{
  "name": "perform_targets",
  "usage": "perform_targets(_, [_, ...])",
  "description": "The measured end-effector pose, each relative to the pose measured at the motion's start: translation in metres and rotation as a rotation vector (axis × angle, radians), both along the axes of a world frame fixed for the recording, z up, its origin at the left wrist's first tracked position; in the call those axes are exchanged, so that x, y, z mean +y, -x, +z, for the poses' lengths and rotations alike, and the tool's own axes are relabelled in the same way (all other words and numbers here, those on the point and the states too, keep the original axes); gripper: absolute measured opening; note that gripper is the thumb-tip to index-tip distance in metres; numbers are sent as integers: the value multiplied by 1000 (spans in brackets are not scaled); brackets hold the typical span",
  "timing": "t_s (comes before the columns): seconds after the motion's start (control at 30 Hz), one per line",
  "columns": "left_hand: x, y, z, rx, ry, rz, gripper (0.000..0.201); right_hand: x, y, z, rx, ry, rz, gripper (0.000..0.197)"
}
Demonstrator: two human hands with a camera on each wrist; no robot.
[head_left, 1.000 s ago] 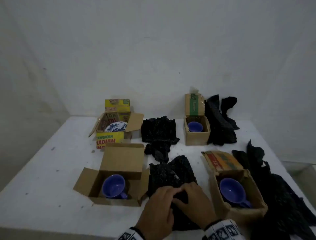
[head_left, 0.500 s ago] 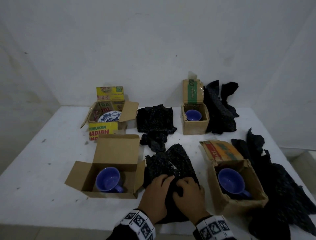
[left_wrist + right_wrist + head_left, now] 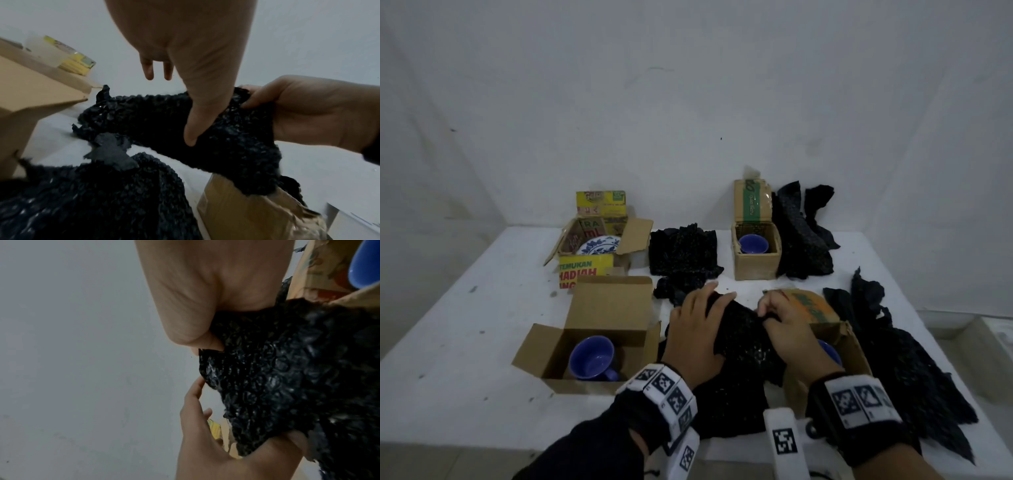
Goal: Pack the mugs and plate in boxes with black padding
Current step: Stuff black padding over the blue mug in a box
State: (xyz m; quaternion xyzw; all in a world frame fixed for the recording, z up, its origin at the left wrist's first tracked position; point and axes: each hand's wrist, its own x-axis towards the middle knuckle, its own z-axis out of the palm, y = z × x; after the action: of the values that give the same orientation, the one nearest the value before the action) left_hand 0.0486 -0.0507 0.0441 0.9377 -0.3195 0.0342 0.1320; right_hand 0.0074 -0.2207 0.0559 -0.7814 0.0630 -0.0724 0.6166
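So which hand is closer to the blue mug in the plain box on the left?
Left. The left hand holds the black padding right beside the mug's box; the right hand grips the padding farther away, over the other near box.

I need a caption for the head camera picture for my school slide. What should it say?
Both hands, left hand and right hand, hold black padding between two open boxes with blue mugs.

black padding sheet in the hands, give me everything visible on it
The black bubble-wrap sheet is glossy, bubbled plastic with ragged, torn edges. It is lifted and bunched between the near-left mug box and the near-right mug box, its lower part drooping toward the table. The left hand grips its left side with the thumb underneath; the right hand pinches its top edge. One corner drapes over the near-right box's rim.
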Motion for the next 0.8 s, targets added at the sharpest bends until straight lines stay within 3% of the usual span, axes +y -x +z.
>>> perform_targets(0.17, [4, -11, 21, -13, 160, 37, 33, 0, 4, 35, 81, -172, 40, 32])
perform_targets(0.23, [12, -11, 27, 2, 209, 28, 23, 3, 9, 45, 65, -196, 103, 20])
perform_targets(0.27, [18, -10, 31, 7, 227, 12, 23, 7, 13, 51, 59, -148, 156, 11])
perform_targets(0.37, [38, -7, 40, 48, 302, -47, 30, 23, 12, 54, 37, 203, 280, 40])
perform_targets(0.47, [68, -11, 42, 91, 385, -32, 27, 48, -2, 45, -67, 572, 320, 39])
perform_targets(0.63, [133, -35, 47, 150, 450, 25, 28, 100, -34, 34, -238, 699, 281, 12])
perform_targets(0.8, [190, -62, 39, 125, 367, 155, 35, 157, -66, 26, -257, 940, 194, 10])
